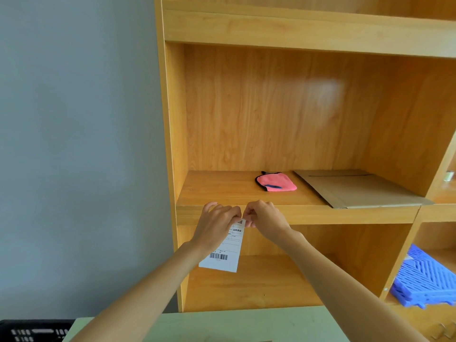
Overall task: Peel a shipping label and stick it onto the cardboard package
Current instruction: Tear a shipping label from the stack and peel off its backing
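A white shipping label [225, 253] with barcodes and printed text hangs in the air in front of the wooden shelf unit. My left hand [216, 223] grips its upper left part, and my right hand [261, 215] pinches its top right corner. Both hands meet at the label's top edge, just below the shelf's front lip. A flattened cardboard package [355, 188] lies on the middle shelf at the right, apart from my hands.
A pink cloth [275, 181] with black trim lies on the shelf [222, 191] left of the cardboard. Blue plastic grids [424, 280] are stacked in the lower right compartment. A pale green tabletop [222, 324] is below. A grey wall is at left.
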Motion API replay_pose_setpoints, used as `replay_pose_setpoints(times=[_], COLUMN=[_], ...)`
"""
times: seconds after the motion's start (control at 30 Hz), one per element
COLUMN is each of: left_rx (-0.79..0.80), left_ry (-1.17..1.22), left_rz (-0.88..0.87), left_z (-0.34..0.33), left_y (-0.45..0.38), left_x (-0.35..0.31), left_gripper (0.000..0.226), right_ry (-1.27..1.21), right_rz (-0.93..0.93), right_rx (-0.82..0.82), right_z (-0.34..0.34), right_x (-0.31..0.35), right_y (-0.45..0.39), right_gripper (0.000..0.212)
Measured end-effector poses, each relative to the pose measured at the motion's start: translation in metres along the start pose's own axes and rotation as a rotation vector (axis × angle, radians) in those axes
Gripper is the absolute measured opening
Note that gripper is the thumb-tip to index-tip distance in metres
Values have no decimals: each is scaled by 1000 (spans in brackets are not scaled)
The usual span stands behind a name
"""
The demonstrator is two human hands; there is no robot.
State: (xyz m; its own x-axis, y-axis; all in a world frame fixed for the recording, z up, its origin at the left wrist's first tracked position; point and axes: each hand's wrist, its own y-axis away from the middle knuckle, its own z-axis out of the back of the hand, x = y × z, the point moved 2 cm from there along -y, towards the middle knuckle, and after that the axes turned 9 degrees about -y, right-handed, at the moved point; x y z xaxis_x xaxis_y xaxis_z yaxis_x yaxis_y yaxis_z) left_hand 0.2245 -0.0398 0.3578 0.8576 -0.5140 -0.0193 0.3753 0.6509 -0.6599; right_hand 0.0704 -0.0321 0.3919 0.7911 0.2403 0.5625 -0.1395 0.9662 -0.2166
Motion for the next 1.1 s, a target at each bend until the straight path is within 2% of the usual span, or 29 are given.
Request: replay_pose_setpoints(times=[0.1, 0.2, 0.33, 0.47, 0.8, 0.93, 1.0, 1.1], left_rx=[4, -12, 34, 50, 13, 22, 26, 18], left_ry=[-20, -20, -19, -76, -40, -59, -49, -36], left_rz=[-1, -21, -60, -116, -138, -144, -129, -124], left_z=[0, 0, -2, -7, -5, -8, -9, -9], left_y=[1, 2, 4, 7, 5, 5, 5, 7], left_x=[-1, -2, -6, -9, -16, -15, -15, -15], left_gripper=[14, 2, 17, 13, 9, 4, 10, 8], right_ry=[17, 21, -18, -51, -45, -43, -44, -55], right_rz=[-4, -18, -45, -65, -94, -110, -113, -130], right_rx=[4, 19, 30, 47, 68, 80, 76, 79], right_z=[1, 0, 2, 4, 6, 6, 5, 4], right_x=[0, 0, -4, -6, -7, -8, -9, -13], right_y=[1, 0, 0, 0, 3, 3, 4, 5], right_gripper=[30, 31, 33, 32, 27, 34, 37, 32])
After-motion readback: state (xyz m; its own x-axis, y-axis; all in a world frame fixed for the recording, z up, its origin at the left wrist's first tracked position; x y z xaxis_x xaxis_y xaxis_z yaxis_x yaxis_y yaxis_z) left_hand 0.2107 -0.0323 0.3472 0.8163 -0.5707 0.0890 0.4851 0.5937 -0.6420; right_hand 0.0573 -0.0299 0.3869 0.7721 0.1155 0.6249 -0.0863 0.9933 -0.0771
